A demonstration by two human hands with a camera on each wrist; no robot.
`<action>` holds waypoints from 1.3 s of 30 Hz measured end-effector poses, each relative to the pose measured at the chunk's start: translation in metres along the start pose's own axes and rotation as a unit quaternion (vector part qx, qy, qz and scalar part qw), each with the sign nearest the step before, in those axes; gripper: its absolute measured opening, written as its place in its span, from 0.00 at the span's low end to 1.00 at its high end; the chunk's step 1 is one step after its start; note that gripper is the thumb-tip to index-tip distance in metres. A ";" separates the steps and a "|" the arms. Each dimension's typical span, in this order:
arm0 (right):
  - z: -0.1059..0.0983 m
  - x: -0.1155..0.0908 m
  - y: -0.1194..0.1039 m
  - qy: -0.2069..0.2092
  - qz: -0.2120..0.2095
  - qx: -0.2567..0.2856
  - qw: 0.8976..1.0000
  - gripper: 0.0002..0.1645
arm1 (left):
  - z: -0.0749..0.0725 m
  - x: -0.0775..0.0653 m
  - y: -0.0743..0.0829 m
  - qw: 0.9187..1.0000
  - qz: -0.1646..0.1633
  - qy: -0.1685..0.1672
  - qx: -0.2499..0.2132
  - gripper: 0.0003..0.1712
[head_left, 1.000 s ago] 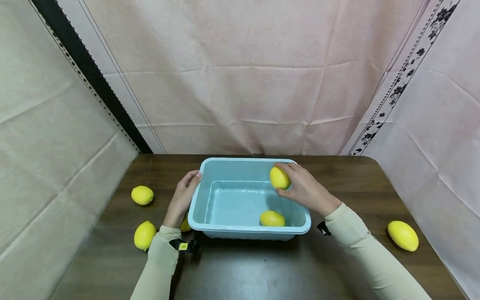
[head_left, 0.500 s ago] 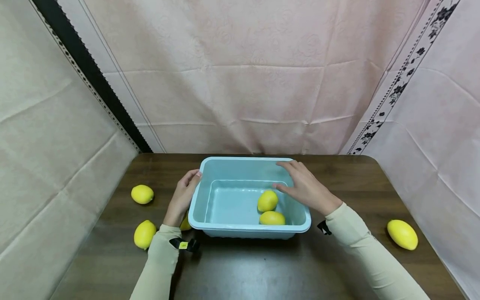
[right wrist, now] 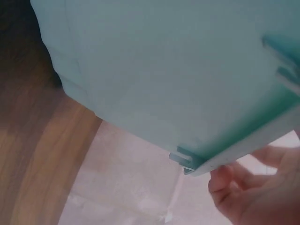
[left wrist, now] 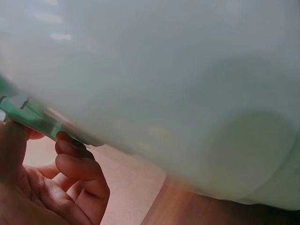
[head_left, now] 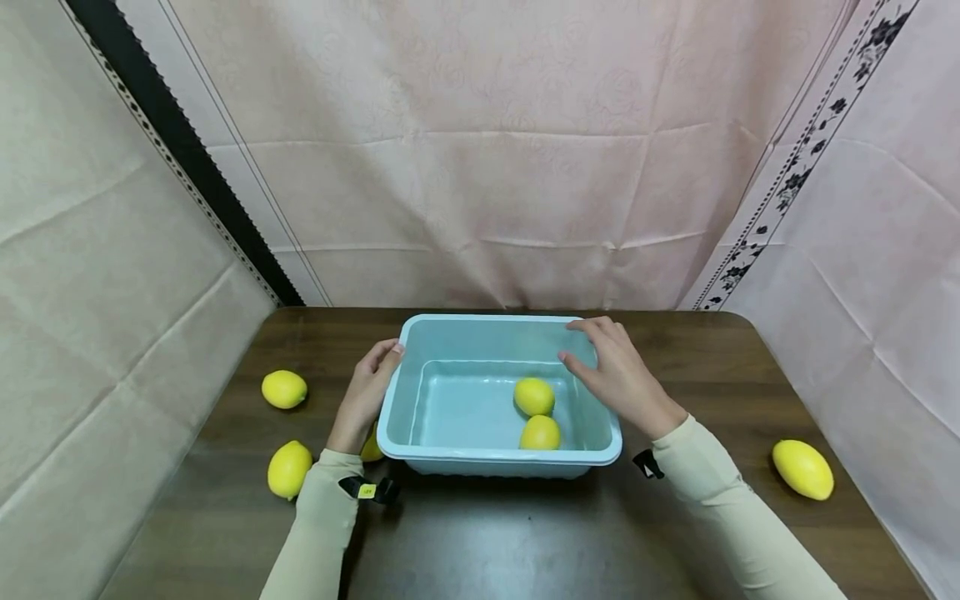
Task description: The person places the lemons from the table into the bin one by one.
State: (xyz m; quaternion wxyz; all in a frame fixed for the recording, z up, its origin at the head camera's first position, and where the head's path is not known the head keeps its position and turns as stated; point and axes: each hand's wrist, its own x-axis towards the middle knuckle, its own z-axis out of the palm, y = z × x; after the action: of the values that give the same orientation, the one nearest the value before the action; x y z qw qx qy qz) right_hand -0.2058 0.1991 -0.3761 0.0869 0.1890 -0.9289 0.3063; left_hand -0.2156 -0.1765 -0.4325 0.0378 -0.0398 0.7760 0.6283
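Note:
A light blue plastic basin (head_left: pixel 450 408) stands on the table with two lemons inside. One lemon (head_left: pixel 534 397) lies just behind the other lemon (head_left: pixel 540 433), near the basin's front right. My left hand (head_left: pixel 367 387) holds the basin's left rim. In the left wrist view, its thumb and curled fingers (left wrist: pixel 77 161) pinch the greenish rim from both sides. Over the right rim is my right hand (head_left: pixel 618 375), with nothing in it and thumb and fingers spread apart. The right wrist view shows its fingers (right wrist: pixel 222 180) close by the rim, below the basin's outer wall (right wrist: pixel 154 70).
Two lemons lie on the left of the wooden table (head_left: pixel 480 542): a rear lemon (head_left: pixel 284 389) and a front lemon (head_left: pixel 289 470). Another lemon (head_left: pixel 371 447) is partly hidden behind the left wrist. A further lemon (head_left: pixel 802 469) lies far right. Pale cloth (head_left: pixel 480 167) hangs around the table.
My right hand has let go of a lemon, which dropped into the basin beside the other and nudged it. The hand has then drawn slightly right. The left hand keeps its place.

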 end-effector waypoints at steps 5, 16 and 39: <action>0.000 -0.006 0.002 0.036 0.027 0.005 0.999 0.29 | 0.000 0.000 -0.002 1.000 0.011 0.000 0.003 0.33; 0.005 -0.027 0.008 0.067 0.116 0.088 0.987 0.30 | 0.002 0.001 -0.001 1.000 -0.001 -0.003 0.006 0.34; 0.005 -0.036 0.017 0.007 0.250 0.233 0.940 0.37 | 0.000 -0.001 -0.003 1.000 0.005 -0.001 0.001 0.33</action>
State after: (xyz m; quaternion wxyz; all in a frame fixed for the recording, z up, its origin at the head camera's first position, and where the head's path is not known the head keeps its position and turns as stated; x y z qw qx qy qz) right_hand -0.1806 0.2196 -0.3992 -0.0321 -0.0367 -0.8481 0.5275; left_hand -0.2147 -0.1773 -0.4350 0.0356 -0.0352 0.7768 0.6277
